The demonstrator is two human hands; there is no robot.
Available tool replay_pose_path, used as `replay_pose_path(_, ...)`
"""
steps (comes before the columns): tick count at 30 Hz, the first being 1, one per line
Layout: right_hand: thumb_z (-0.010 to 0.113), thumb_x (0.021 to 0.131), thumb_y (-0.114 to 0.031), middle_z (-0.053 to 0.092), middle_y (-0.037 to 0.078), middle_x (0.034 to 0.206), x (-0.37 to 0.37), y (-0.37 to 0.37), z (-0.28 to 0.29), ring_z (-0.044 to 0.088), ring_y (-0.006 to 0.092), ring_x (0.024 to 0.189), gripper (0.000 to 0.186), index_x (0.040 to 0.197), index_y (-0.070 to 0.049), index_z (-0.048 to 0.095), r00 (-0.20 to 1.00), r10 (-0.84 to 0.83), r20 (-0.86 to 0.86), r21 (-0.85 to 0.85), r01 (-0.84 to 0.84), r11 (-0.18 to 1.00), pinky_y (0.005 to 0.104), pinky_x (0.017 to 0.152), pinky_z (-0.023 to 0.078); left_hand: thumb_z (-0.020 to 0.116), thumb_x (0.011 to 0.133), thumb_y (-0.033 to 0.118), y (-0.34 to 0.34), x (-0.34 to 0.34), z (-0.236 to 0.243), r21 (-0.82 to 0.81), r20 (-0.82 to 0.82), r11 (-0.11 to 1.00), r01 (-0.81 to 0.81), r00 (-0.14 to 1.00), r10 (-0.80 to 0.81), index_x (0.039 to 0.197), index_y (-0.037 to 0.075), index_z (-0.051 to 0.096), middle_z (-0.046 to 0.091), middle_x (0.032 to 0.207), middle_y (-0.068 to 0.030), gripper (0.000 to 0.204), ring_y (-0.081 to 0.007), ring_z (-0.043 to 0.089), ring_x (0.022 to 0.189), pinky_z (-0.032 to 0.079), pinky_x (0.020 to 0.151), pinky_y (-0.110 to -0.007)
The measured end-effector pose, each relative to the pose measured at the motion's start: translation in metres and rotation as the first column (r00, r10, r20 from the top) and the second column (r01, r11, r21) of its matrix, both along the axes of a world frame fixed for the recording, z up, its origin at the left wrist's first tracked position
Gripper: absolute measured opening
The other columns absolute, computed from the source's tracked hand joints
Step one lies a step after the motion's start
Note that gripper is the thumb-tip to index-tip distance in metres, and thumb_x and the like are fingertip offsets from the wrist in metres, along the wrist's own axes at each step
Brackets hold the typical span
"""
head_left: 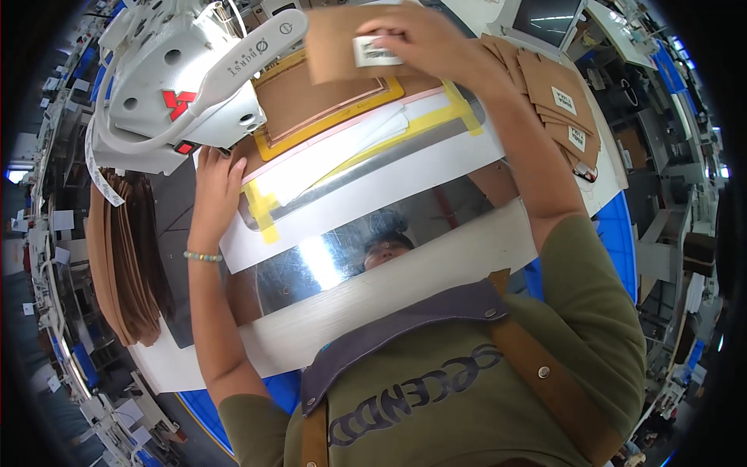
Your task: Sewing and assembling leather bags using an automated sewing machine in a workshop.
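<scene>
My right hand (424, 40) is raised at the top, its fingers closed on a brown leather-like panel (331, 47) with a white label (377, 51). Below that panel, a yellow frame (342, 128) surrounds another brown panel (311, 101) on the work surface. My left hand (214, 194) rests beside the sewing machine head (187, 93), fingers extended and thumb apart, at the left end of the brown material. Its fingertips are partly hidden by the machine.
White sheet (311, 222) with yellow tape (264, 214) lies before the frame, near a shiny metal plate (327, 261). Brown strips (124, 265) stand stacked at left. Labelled brown panels (556, 86) are piled at right, near a screen (545, 22).
</scene>
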State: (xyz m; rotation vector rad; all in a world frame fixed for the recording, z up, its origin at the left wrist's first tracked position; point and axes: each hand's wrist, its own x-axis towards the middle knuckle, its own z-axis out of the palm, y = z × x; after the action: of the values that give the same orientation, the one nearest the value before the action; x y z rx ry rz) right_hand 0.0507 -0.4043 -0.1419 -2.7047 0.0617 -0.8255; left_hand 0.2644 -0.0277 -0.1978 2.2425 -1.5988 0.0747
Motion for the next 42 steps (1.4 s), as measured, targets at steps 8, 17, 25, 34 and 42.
replay_pose_path(8, 0.072, 0.097, -0.016, 0.073, -0.003, 0.107, 0.073, 0.053, -0.036, 0.063, 0.0211, 0.113, 0.017, 0.108, -0.016, 0.084, 0.984, 0.079, -0.163, -0.232, -0.116, 0.966, 0.0406, 0.099, 0.051, 0.056, 0.114, 0.027, -0.036, 0.003, -0.017, -0.102, -0.306, 0.988, -0.114, 0.949, 0.078, 0.132, -0.003, 0.068, 0.064, 0.138, -0.0252, 0.038, -0.0433, 0.055, 0.133, 0.040, 0.116, -0.050)
replay_pose_path(17, 0.075, 0.092, -0.016, 0.072, 0.002, 0.101, 0.083, 0.060, -0.063, 0.064, 0.0231, 0.113, 0.012, 0.096, -0.010, 0.084, 0.988, 0.143, -0.051, -0.314, -0.152, 0.937, 0.0428, 0.099, 0.052, 0.054, 0.114, 0.026, -0.053, 0.005, -0.009, -0.035, -0.277, 0.998, 0.051, 0.959, -0.059, 0.154, 0.016, 0.062, 0.052, 0.167, -0.0041, 0.042, -0.0305, 0.047, 0.153, 0.032, 0.130, -0.041)
replay_pose_path(25, 0.071, 0.095, -0.016, 0.071, 0.005, 0.120, 0.080, 0.070, -0.084, 0.063, 0.0262, 0.121, 0.019, 0.111, -0.011, 0.082, 0.960, 0.277, 0.026, -0.140, -0.271, 0.952, 0.0438, 0.104, 0.051, 0.055, 0.114, 0.021, -0.061, 0.017, -0.003, -0.030, -0.250, 0.993, 0.113, 0.961, -0.117, 0.152, 0.012, 0.063, 0.061, 0.158, -0.0062, 0.040, -0.0266, 0.054, 0.147, 0.036, 0.126, -0.039)
replay_pose_path(34, 0.065, 0.092, -0.005, 0.073, 0.006, 0.132, 0.085, 0.096, -0.089, 0.063, 0.0272, 0.127, 0.035, 0.122, -0.017, 0.081, 0.883, 0.460, -0.096, -0.052, -0.466, 0.883, 0.0452, 0.114, 0.046, 0.049, 0.116, 0.023, -0.074, 0.042, -0.014, -0.058, -0.074, 0.977, 0.204, 0.975, -0.208, 0.153, 0.013, 0.061, 0.057, 0.160, -0.0081, 0.041, -0.0269, 0.047, 0.153, 0.028, 0.131, -0.040)
replay_pose_path(42, 0.067, 0.091, -0.006, 0.074, 0.007, 0.131, 0.084, 0.094, -0.091, 0.065, 0.0273, 0.128, 0.035, 0.119, -0.017, 0.083, 0.867, 0.496, -0.046, -0.027, -0.498, 0.867, 0.0443, 0.114, 0.047, 0.064, 0.109, 0.019, -0.076, 0.030, -0.012, -0.056, 0.007, 0.993, 0.101, 0.995, -0.101, 0.147, 0.012, 0.068, 0.063, 0.157, -0.0056, 0.039, -0.0244, 0.055, 0.147, 0.035, 0.129, -0.040)
